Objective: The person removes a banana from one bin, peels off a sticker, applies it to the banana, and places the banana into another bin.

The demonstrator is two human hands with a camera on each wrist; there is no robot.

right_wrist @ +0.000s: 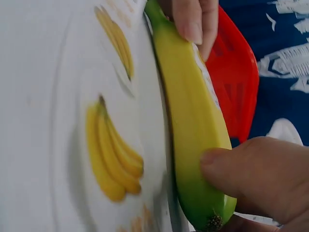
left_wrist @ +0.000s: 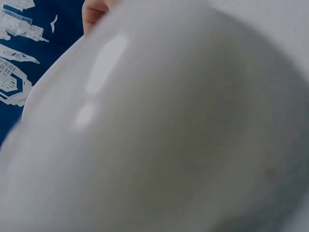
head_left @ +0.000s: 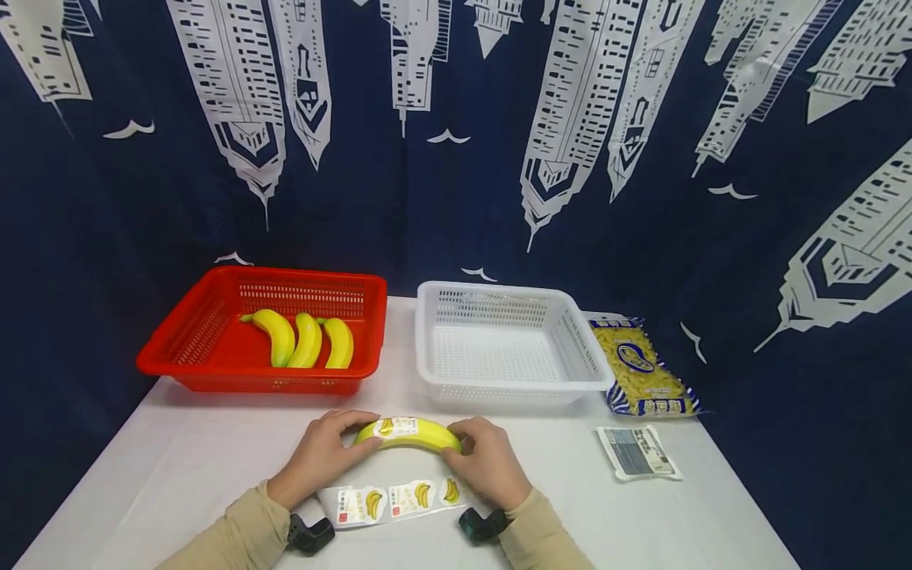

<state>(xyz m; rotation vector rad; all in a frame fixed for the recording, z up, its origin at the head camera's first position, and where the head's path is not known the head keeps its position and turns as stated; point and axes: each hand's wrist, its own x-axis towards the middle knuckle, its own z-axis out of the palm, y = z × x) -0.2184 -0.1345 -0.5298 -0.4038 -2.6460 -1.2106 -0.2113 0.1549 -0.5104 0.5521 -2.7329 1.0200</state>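
White table [head_left: 214, 467] before a skyline-print curtain [head_left: 456, 158]. Banana [head_left: 409, 434] carries a banana-picture sticker [head_left: 396, 427]; its writing is unreadable. Left hand [head_left: 324, 453] and right hand [head_left: 488, 463] curl around the banana's ends, holding it just above the sticker strip [head_left: 392, 500]. Left wrist view is blurred white.

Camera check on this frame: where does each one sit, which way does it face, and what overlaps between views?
Head: worn on the head, facing forward and down at the table; shows the left hand and right hand holding a banana, both sleeves, a red basket and a white basket.
Left wrist: at the left wrist, almost filled by a blurred white surface; one fingertip at the top edge.
Right wrist: at the right wrist, facing along the banana; fingers of both hands show.
Shared: head and right wrist both show the banana, red basket and sticker sheet.
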